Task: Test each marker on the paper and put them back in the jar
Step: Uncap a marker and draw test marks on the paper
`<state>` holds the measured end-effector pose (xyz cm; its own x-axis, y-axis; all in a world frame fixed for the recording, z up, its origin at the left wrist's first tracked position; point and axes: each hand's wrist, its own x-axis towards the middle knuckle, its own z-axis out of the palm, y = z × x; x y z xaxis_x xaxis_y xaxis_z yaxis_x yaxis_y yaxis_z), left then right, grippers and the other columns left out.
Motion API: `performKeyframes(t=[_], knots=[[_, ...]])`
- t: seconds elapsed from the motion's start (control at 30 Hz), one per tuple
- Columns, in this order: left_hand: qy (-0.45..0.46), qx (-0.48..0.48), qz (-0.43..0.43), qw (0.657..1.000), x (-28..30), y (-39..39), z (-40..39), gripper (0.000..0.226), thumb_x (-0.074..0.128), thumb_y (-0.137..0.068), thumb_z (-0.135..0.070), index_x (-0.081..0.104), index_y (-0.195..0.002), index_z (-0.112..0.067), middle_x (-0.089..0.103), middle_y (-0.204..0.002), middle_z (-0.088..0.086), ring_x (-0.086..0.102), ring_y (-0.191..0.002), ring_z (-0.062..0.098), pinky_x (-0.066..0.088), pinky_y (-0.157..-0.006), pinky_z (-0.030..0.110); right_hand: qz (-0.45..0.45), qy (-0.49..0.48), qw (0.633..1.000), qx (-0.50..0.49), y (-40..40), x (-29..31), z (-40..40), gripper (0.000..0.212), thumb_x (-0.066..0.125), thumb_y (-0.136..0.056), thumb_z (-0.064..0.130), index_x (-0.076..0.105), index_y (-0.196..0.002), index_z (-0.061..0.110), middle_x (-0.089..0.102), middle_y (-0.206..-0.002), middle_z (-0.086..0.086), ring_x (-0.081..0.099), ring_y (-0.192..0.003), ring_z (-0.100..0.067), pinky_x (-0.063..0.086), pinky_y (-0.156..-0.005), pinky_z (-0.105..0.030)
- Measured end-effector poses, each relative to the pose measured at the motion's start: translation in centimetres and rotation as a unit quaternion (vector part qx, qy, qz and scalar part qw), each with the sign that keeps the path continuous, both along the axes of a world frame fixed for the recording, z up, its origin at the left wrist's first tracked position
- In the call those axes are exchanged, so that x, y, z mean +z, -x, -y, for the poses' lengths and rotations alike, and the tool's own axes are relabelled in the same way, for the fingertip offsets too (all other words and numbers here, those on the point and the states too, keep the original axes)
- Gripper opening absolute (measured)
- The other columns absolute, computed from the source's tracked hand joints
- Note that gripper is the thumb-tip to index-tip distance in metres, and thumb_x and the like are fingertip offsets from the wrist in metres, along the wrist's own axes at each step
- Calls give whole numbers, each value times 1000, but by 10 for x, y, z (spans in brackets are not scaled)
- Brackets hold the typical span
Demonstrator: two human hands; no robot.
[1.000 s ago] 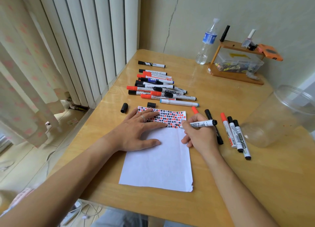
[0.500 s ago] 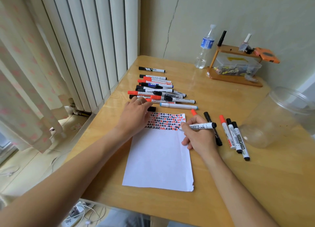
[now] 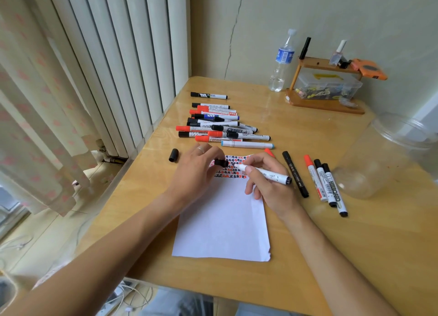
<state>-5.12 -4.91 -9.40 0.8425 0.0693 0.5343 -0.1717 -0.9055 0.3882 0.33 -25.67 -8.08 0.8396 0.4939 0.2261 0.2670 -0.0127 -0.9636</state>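
I see my left hand (image 3: 196, 171) pinching a black cap (image 3: 221, 163) mid-frame, my right hand (image 3: 267, 185) gripping a marker (image 3: 265, 173) over the paper (image 3: 222, 223), jar (image 3: 388, 154) at right edge

Glossy wooden table (image 3: 308, 244), matt white paper (image 3: 222, 220), seemingly clear-plastic jar (image 3: 388, 156)

The right hand (image 3: 267, 183) is covering the middle of the white marker (image 3: 272, 174), and its tip is too blurred to make out. The left hand (image 3: 196, 171) is hiding part of the cap (image 3: 221, 163) and the left end of the paper's (image 3: 222, 223) inked band. The frame's right edge is cutting off the jar (image 3: 388, 154). Marker labels in the far pile (image 3: 218, 126) are reading too small.
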Motion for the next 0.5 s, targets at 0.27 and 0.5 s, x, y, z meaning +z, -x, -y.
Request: performKeyframes(t=[0.27, 0.5], knots=[[2, -67, 3, 998, -8, 6, 7, 20, 72, -92, -13, 65, -108, -21, 62, -105, -5, 55, -95, 21, 46, -79, 40, 4, 48, 998, 28, -1, -5, 2, 11, 67, -91, 27, 67, -100, 19, 69, -77, -6, 65, -58, -24, 42, -48, -27], [16, -117, -7, 993, -5, 8, 6, 17, 64, -93, -7, 60, -105, -17, 65, -99, -7, 58, -91, 19, 48, -79, 40, -50, 25, 997, 56, -2, 0, 3, 38, 66, -87, 50, 68, -110, 19, 70, -85, -9, 65, -64, -27, 43, -49, -30]])
